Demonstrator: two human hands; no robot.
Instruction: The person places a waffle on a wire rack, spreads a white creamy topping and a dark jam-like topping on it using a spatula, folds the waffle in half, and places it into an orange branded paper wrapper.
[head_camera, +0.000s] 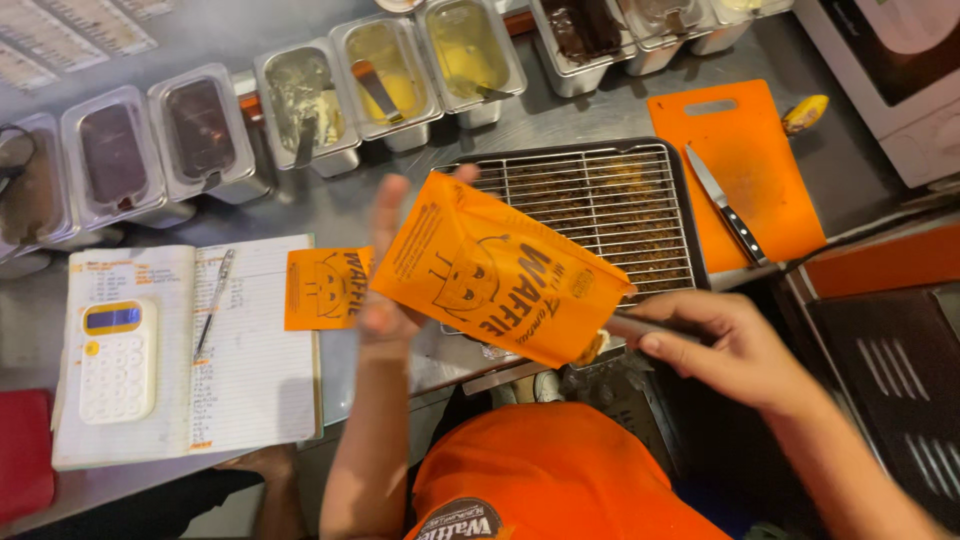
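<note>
My left hand (384, 300) holds up an orange paper bag (490, 272) with dark print, its open end tilted down to the right. My right hand (735, 350) grips a slim metal utensil handle (640, 327). The utensil's tip meets a browned piece of food (590, 348) at the bag's mouth. Both hands are above the near edge of a steel counter, in front of a wire rack (610, 200) on a dark tray. An orange cap (540, 480) sits low in the middle.
A second orange bag (325, 288) lies flat beside an open notebook (255, 370) bearing a calculator (117, 358) and pen (213, 300). An orange cutting board (760, 150) carries a knife (725, 205). Several steel sauce tubs (300, 105) line the back. Another hand (268, 463) shows below the notebook.
</note>
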